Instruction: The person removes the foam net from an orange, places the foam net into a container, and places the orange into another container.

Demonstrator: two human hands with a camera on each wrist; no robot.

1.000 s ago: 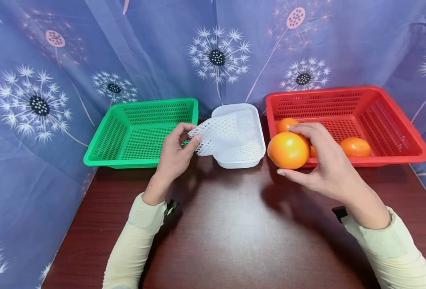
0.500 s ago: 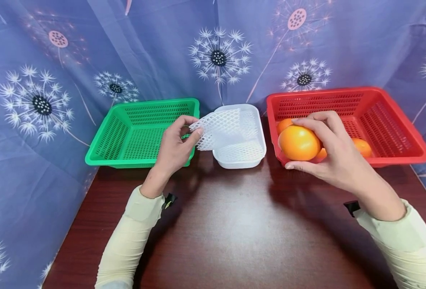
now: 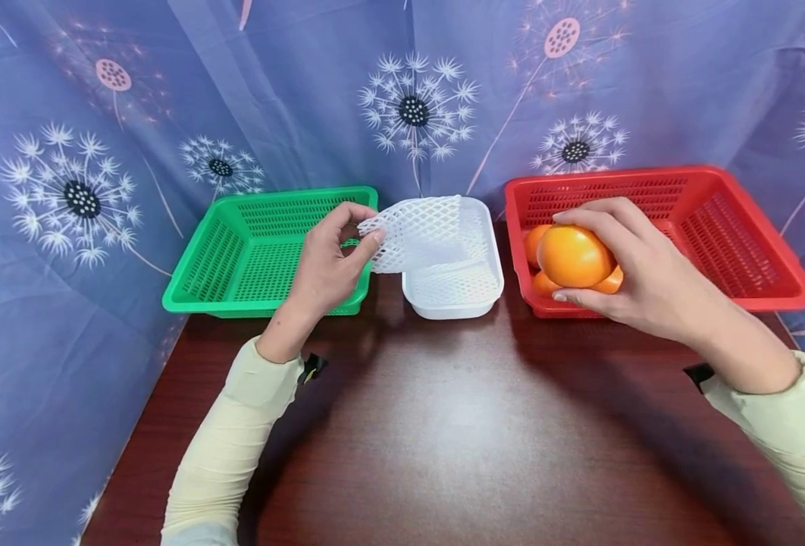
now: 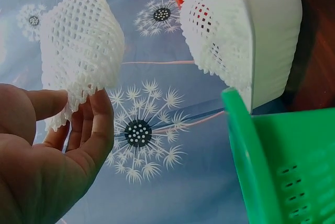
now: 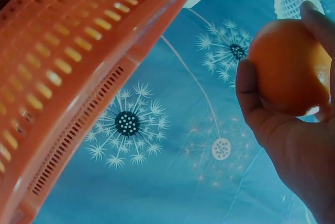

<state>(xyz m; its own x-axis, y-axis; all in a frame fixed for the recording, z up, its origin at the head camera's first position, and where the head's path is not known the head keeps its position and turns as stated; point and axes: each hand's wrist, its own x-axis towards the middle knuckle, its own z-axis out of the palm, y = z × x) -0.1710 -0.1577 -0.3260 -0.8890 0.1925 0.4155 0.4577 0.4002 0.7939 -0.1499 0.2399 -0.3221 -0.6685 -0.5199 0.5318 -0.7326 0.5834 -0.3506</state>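
My left hand (image 3: 330, 262) pinches one end of a white foam fruit net (image 4: 84, 46) between thumb and fingers. In the head view the net stretches rightward over the white tub (image 3: 453, 309), where more foam netting (image 3: 457, 284) lies. My right hand (image 3: 637, 265) grips an orange (image 3: 575, 256), thumb below and fingers above, over the left front part of the red basket (image 3: 709, 303). The right wrist view has this orange (image 5: 288, 67) held up beside the basket's rim. Behind it, several other oranges (image 3: 535, 244) sit in the basket, partly hidden by the held one and the hand.
A green basket (image 3: 239, 307) stands to the left, its right front corner behind my left hand. Tub and baskets line up along the back of a dark wooden table (image 3: 443, 425). A blue dandelion-print curtain (image 3: 293, 98) hangs right behind them.
My right hand has moved right and slightly back with the orange, further over the red basket. My left hand has risen a little with the net, which lifts higher over the tub.
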